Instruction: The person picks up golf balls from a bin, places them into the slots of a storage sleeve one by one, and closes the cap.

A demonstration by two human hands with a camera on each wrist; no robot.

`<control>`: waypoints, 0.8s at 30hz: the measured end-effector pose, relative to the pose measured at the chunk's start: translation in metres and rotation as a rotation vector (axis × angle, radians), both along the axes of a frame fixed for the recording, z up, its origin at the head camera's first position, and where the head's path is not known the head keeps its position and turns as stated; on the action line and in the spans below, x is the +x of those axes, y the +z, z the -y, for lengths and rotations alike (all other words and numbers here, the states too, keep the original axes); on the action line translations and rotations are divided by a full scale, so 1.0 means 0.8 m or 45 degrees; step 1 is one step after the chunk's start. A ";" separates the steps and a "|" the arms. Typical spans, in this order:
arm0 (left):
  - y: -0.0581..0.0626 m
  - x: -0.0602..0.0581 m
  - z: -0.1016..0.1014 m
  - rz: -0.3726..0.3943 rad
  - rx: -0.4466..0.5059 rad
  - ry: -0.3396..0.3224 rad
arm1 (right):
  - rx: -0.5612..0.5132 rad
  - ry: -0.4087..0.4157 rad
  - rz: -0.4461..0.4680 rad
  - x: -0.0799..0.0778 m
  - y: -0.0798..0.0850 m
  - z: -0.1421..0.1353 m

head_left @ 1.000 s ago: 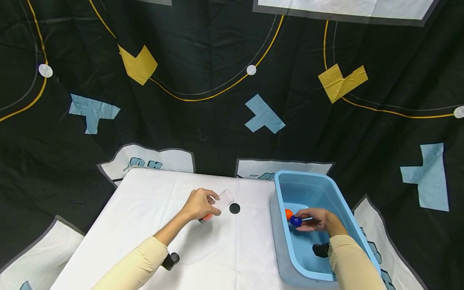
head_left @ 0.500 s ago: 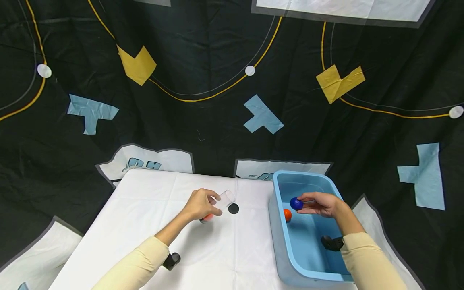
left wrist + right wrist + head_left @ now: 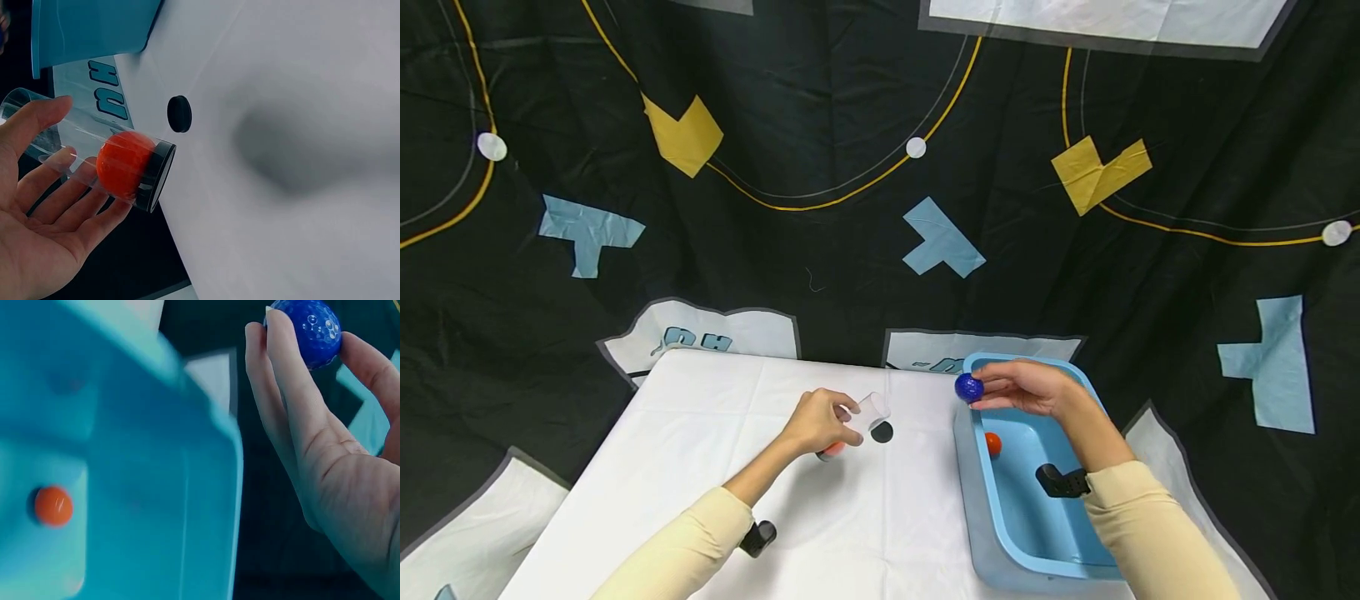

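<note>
On the black cloth (image 3: 850, 287) behind your desk (image 3: 662, 454), you can read a blue, dark-outlined H (image 3: 717, 342) on the left white panel (image 3: 767, 330). The letter (image 3: 679, 336) just left of it could be an n or a U; you cannot tell which. On the right white panel (image 3: 917, 343), the blue lettering (image 3: 947, 366) shows too little for you to read. Your left wrist view shows a sideways H (image 3: 103, 73) beside a curved letter (image 3: 110, 103).
</note>
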State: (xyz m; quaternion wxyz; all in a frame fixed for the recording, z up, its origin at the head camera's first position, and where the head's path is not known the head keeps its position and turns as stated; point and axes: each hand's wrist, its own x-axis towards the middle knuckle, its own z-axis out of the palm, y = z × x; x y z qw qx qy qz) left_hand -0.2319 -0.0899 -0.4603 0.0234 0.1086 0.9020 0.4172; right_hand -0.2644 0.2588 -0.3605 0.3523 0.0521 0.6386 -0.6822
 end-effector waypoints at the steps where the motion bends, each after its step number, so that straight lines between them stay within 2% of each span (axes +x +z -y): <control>1: 0.000 0.000 -0.001 0.002 0.004 -0.002 | 0.002 0.017 -0.012 0.000 0.002 0.009; 6: 0.001 0.000 -0.005 0.005 0.012 -0.017 | 0.030 0.077 -0.054 -0.003 0.005 0.048; 14: 0.003 0.000 -0.011 0.003 -0.004 -0.023 | 0.192 0.072 -0.110 -0.005 -0.006 0.101; 20: 0.005 0.001 -0.013 0.007 0.006 -0.031 | 0.293 0.114 -0.194 -0.004 -0.018 0.126; 24: 0.006 0.001 -0.014 0.008 0.019 -0.033 | 0.328 0.094 -0.230 -0.002 -0.026 0.134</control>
